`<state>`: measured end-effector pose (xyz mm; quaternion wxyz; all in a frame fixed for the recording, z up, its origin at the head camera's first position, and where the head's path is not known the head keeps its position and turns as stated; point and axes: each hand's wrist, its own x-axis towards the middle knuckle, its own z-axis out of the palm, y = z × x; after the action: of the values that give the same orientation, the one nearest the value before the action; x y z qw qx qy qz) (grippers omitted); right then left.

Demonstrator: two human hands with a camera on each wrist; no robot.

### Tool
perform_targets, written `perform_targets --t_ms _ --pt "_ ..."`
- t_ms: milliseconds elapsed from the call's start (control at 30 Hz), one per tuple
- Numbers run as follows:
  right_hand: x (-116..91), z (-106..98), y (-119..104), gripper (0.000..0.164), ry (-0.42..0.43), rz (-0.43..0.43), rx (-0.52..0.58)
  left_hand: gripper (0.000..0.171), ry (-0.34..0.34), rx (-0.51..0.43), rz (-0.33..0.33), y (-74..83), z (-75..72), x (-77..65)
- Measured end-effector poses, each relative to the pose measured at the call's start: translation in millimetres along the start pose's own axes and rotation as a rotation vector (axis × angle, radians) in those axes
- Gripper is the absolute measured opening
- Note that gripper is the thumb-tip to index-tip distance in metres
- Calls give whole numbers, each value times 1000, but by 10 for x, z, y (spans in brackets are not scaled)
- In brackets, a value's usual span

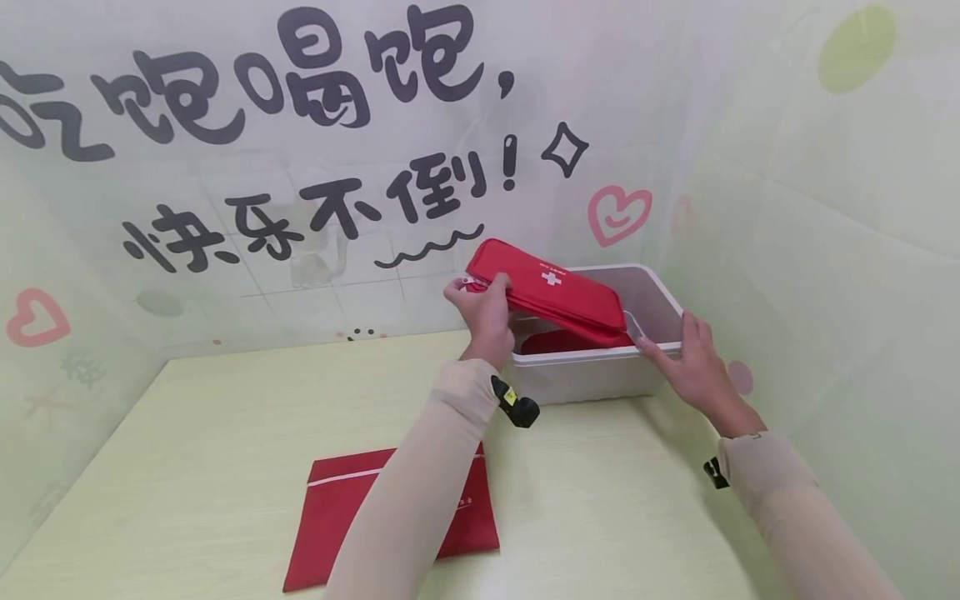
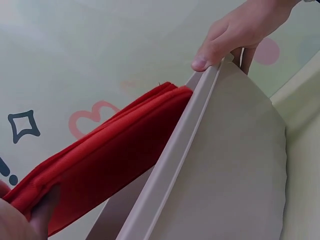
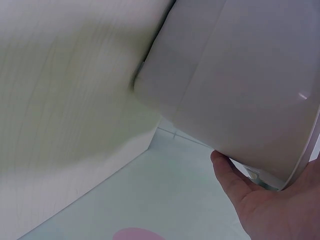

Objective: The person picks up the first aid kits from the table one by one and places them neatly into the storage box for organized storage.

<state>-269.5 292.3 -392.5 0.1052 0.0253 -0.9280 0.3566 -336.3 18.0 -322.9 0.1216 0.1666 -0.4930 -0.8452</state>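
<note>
A red first-aid pouch (image 1: 551, 287) with a white cross slants over the open top of a pale grey plastic bin (image 1: 588, 382). My left hand (image 1: 489, 321) pinches its near left end, by the zipper pull, with the thumb on one face. The pouch's far right end reaches down to the bin's right side. At that corner my right hand (image 1: 703, 375) grips the bin's rim, thumb over the edge and fingers round the outer end. Something else red (image 1: 551, 341) lies inside the bin, mostly hidden under the pouch.
A flat dark red pouch (image 1: 337, 508) with a white stripe lies on the pale wooden table (image 1: 225, 433), partly covered by my left forearm. Behind the table hangs a printed wall sheet (image 1: 360, 292); another wall (image 1: 825, 292) stands close beside the bin on the right.
</note>
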Motion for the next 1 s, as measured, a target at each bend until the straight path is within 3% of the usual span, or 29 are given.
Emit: perform_targets --t_ms 333,833,1000 --pt "-3 16 6 98 1 -2 0 76 9 9 21 -94 64 -50" --pt "-7 -8 -6 103 -18 16 -26 75 34 104 -12 -215 209 -188" --pt "-9 -16 -14 105 -34 32 -21 76 -3 138 -27 -255 230 -237"
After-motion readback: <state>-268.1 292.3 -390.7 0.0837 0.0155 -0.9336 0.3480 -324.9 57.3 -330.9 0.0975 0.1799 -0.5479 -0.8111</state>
